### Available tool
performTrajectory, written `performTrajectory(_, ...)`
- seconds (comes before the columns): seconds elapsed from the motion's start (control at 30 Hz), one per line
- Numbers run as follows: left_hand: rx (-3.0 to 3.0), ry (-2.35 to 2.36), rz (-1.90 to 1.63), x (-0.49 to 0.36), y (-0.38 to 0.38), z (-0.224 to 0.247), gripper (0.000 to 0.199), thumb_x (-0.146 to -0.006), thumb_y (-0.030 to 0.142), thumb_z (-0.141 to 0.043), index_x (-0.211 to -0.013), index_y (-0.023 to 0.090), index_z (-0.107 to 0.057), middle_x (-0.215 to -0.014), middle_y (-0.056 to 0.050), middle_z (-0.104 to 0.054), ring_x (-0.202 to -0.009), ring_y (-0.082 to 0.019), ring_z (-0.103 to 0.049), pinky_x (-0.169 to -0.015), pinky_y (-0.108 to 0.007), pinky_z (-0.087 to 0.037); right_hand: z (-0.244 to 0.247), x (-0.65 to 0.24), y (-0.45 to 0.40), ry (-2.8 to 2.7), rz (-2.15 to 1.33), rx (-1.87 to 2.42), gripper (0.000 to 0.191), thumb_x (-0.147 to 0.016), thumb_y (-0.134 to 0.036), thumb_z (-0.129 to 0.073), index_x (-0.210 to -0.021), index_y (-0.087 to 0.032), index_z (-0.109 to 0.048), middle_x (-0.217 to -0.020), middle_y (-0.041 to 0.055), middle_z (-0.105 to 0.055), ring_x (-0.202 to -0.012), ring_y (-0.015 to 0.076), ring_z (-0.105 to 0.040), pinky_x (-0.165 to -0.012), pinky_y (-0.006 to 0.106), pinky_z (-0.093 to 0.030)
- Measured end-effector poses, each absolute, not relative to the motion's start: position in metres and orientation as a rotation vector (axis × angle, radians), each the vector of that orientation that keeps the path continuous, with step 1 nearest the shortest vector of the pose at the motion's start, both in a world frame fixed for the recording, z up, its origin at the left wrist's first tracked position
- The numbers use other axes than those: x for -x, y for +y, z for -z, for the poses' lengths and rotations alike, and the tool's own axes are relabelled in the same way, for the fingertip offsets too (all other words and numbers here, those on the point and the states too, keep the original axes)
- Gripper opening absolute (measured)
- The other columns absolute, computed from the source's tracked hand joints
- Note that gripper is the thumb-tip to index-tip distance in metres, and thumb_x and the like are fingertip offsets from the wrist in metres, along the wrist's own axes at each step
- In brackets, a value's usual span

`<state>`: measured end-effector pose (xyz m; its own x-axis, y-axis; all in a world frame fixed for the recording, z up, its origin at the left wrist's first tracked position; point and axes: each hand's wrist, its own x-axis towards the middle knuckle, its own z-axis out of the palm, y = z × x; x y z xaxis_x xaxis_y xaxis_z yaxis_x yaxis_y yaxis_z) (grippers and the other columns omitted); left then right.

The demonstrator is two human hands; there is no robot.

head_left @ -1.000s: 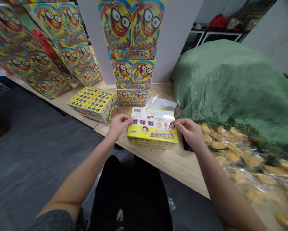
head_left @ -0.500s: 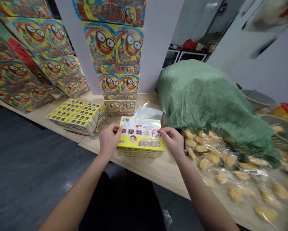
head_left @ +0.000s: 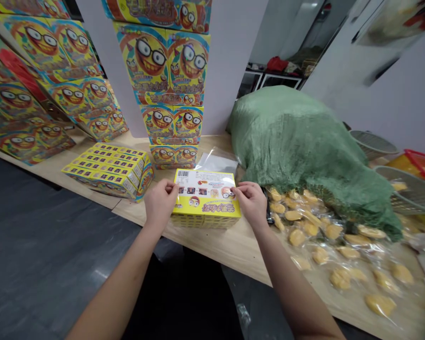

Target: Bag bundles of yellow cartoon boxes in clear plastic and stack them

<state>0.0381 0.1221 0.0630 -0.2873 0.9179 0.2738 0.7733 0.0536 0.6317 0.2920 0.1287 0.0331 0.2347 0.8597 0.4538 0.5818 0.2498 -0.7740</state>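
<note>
A yellow and white printed carton (head_left: 207, 194) lies on the table in front of me, barcode and small pictures on its upper face. My left hand (head_left: 161, 200) is at its left edge, thumb and forefinger pinched together. At the right edge, my right hand (head_left: 250, 202) is pinched in the same way, fingertips over the carton's printed face. Whether the fingers grip the carton itself or something thin and clear across it, I cannot tell. Behind the carton lies a clear plastic bag (head_left: 217, 163) with white in it.
Stacked cartoon-face cartons (head_left: 171, 123) rise behind, and another yellow carton block (head_left: 108, 170) sits to the left. On the right, a green woven sack (head_left: 297, 137) lies beside several wrapped yellow pieces (head_left: 297, 237). Baskets (head_left: 407, 189) stand at far right. The wooden table's front edge (head_left: 247, 264) is close.
The view has shifted slightly. Both hands stay pinched at the carton's two edges, with almost no movement relative to it.
</note>
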Motion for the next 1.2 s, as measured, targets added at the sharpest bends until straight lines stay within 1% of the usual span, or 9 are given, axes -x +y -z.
performTrajectory(0.23, -1.725, 2.14, -0.939, -0.037, 0.127, -0.067, 0.017, -0.078, 0.035, -0.055, -0.073, 0.021, -0.064, -0.071, -0.002, -0.07, -0.068, -0.018, -0.064, -0.06, -0.026, -0.039, -0.03, -0.292, 0.13, -1.442, -0.277, 1.472, 0.02, -0.075, -0.036, -0.064, -0.069, -0.018, -0.07, -0.095, 0.0096, -0.056, -0.094, 0.0209, -0.056, -0.077, 0.034, -0.05)
performTrajectory(0.5, -1.806, 2.231, -0.786, -0.041, 0.128, -0.068, 0.017, -0.081, 0.033, -0.052, -0.075, 0.022, -0.062, -0.075, -0.002, -0.07, -0.071, -0.018, -0.063, -0.061, -0.027, -0.037, -0.032, -0.296, 0.139, -1.478, -0.31, 1.533, 0.019, -0.074, -0.036, -0.065, -0.066, -0.019, -0.069, -0.09, 0.0077, -0.056, -0.088, 0.0192, -0.056, -0.076, 0.033, -0.049)
performTrajectory(0.73, -1.96, 2.292, -0.747, -0.05, 0.124, -0.067, 0.014, -0.084, 0.029, -0.048, -0.076, 0.022, -0.057, -0.079, -0.004, -0.067, -0.072, -0.02, -0.061, -0.059, -0.029, -0.036, -0.033, -0.292, 0.14, -1.499, -0.262, 1.533, 0.018, -0.076, -0.034, -0.062, -0.066, -0.019, -0.067, -0.086, 0.0075, -0.056, -0.084, 0.0193, -0.055, -0.072, 0.033, -0.049)
performTrajectory(0.9, -2.017, 2.318, -0.763, -0.055, 0.123, -0.068, 0.013, -0.084, 0.026, -0.047, -0.077, 0.02, -0.057, -0.086, -0.007, -0.061, -0.083, -0.022, -0.059, -0.069, -0.031, -0.043, -0.033, -0.288, 0.141, -1.54, -0.268, 1.542, 0.022, -0.078, -0.038, -0.062, -0.066, -0.019, -0.064, -0.089, 0.0078, -0.054, -0.081, 0.0188, -0.056, -0.068, 0.032, -0.05)
performTrajectory(0.97, -1.96, 2.308, -0.797, -0.051, 0.125, -0.065, 0.013, -0.083, 0.029, -0.049, -0.08, 0.019, -0.057, -0.09, -0.008, -0.059, -0.083, -0.022, -0.059, -0.073, -0.032, -0.046, -0.029, -0.289, 0.143, -1.496, -0.322, 1.563, 0.024, -0.075, -0.042, -0.064, -0.071, -0.018, -0.062, -0.09, 0.0076, -0.054, -0.075, 0.0173, -0.056, -0.065, 0.032, -0.05)
performTrajectory(1.03, -1.856, 2.281, -0.849, -0.043, 0.128, -0.063, 0.015, -0.082, 0.03, -0.051, -0.091, 0.018, -0.056, -0.093, -0.009, -0.058, -0.084, -0.023, -0.06, -0.074, -0.034, -0.048, -0.023, -0.293, 0.148, -1.415, -0.418, 1.576, 0.03, -0.07, -0.044, -0.068, -0.082, -0.018, -0.059, -0.088, 0.0067, -0.057, -0.069, 0.0164, -0.057, -0.062, 0.031, -0.05)
performTrajectory(1.07, -1.819, 2.266, -0.872, -0.037, 0.129, -0.063, 0.021, -0.081, 0.029, -0.052, -0.099, 0.016, -0.054, -0.096, -0.01, -0.059, -0.086, -0.023, -0.06, -0.076, -0.035, -0.049, -0.02, -0.297, 0.15, -1.372, -0.489, 1.575, 0.035, -0.069, -0.044, -0.069, -0.089, -0.018, -0.056, -0.086, 0.006, -0.059, -0.068, 0.0166, -0.058, -0.061, 0.031, -0.051)
performTrajectory(1.13, -1.828, 2.241, -0.928, -0.028, 0.128, -0.068, 0.034, -0.081, 0.024, -0.051, -0.113, 0.014, -0.05, -0.106, -0.013, -0.058, -0.097, -0.025, -0.059, -0.082, -0.038, -0.049, -0.016, -0.305, 0.154, -1.302, -0.621, 1.571, 0.042, -0.072, -0.045, -0.064, -0.101, -0.017, -0.052, -0.082, 0.0057, -0.062, -0.068, 0.0189, -0.06, -0.06, 0.034, -0.052)
performTrajectory(1.2, -2.019, 2.134, -1.001, -0.024, 0.125, -0.076, 0.038, -0.084, 0.019, -0.045, -0.121, 0.015, -0.049, -0.12, -0.015, -0.055, -0.113, -0.026, -0.053, -0.095, -0.04, -0.044, -0.019, -0.31, 0.155, -1.242, -0.663, 1.581, 0.043, -0.08, -0.044, -0.053, -0.11, -0.015, -0.05, -0.086, 0.0086, -0.065, -0.074, 0.022, -0.063, -0.066, 0.04, -0.053)
